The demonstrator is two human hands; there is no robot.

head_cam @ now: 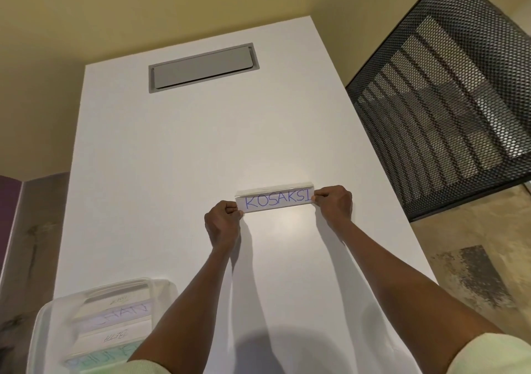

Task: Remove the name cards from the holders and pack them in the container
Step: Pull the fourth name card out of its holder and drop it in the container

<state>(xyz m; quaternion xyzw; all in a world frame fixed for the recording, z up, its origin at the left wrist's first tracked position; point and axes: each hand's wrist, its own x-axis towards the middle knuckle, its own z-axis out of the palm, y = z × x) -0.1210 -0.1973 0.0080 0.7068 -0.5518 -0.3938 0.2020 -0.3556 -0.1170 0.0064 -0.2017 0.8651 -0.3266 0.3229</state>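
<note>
A clear plastic holder (274, 191) stands on the white table (201, 149) with a white name card (277, 201) reading "KOSAKSI" in blue inside it. My left hand (222, 221) pinches the left end of the holder and card. At the right end my right hand (334, 202) pinches the same piece. A translucent plastic container (46, 333) sits at the table's near left corner, and several name cards (115, 313) lie inside it, partly hidden by my left forearm.
A grey recessed cable hatch (202, 67) is set into the far part of the table. A black mesh office chair (448, 109) stands close to the table's right edge. Patterned carpet (471, 258) shows on the right.
</note>
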